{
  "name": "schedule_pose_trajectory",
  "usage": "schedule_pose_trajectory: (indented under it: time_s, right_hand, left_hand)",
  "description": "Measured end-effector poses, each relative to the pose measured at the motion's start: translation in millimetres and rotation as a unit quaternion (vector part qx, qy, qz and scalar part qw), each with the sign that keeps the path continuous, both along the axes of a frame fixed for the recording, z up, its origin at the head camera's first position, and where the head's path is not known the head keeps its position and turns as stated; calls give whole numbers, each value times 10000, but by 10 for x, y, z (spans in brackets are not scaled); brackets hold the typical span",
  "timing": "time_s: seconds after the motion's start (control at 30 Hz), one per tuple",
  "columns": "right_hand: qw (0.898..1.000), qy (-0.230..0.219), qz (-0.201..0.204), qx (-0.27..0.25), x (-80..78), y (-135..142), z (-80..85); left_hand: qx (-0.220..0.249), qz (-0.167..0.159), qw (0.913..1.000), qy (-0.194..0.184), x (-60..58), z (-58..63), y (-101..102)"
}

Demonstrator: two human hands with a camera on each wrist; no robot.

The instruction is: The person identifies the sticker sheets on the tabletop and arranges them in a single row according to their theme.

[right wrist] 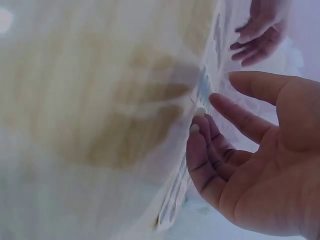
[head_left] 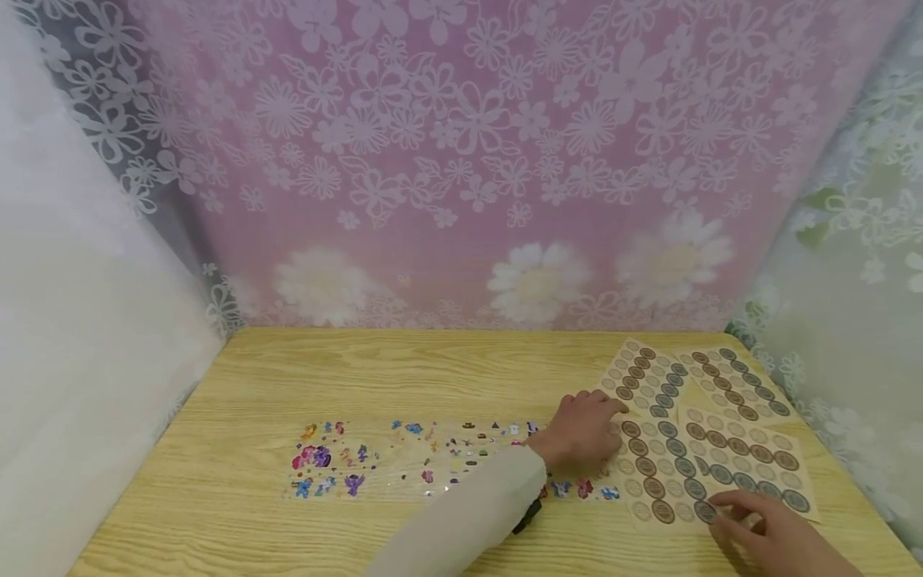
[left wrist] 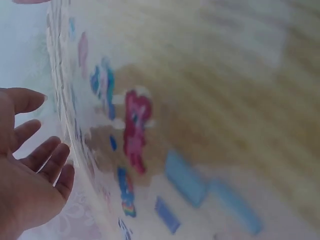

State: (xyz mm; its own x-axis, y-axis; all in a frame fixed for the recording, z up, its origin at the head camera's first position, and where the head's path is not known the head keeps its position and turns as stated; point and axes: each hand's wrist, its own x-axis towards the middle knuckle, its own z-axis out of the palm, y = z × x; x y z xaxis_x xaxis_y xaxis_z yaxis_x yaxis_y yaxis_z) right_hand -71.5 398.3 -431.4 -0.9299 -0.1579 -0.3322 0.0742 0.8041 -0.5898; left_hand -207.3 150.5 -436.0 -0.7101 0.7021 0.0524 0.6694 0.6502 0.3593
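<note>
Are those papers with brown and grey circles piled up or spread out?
Spread out: four sheets lie flat in different spots on the right of the table, each one's circles showing.

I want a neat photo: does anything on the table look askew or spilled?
The four sheets on the right look askew: they lie at different angles, while the pony stickers to their left run fairly straight. I see no spill on the table.
</note>
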Motion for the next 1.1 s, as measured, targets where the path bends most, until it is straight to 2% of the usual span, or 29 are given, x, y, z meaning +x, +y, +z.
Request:
schedule_pose_trajectory:
  time_s: [0.1, 0.2, 0.3, 0.4, 0.6, 0.83, 1.0, 1.1]
  right_hand:
    - [9998, 132, -92, -88, -49, 85, 70]
    - [9980, 452, -439, 27, -91, 216, 127]
    - [9939, 717, -814, 187, -126, 415, 134]
    - [9895, 842, -1115, 360, -157, 646, 119]
    - [9852, 768, -1351, 718, -233, 979, 91]
    - [9891, 517, -1252, 573, -293, 1116, 24]
    - [9909, 674, -1142, 246, -315, 1144, -68]
    - [9904, 981, -935, 262, -349, 1146, -106]
  left_hand:
    - [625, 196, 9973, -337, -87, 9, -26]
    - [1231, 307, 9884, -841, -174, 17, -32]
    - [1586, 235, 9780, -1338, -213, 22, -11]
    - [1641, -18, 9750, -1499, -200, 34, 52]
    - [1754, -472, 9720, -1492, -125, 86, 230]
    - [1885, -494, 9639, -1816, -88, 80, 378]
    - [1930, -460, 9616, -1896, -102, 74, 458]
    - [1851, -401, 9649, -1820, -130, 58, 482]
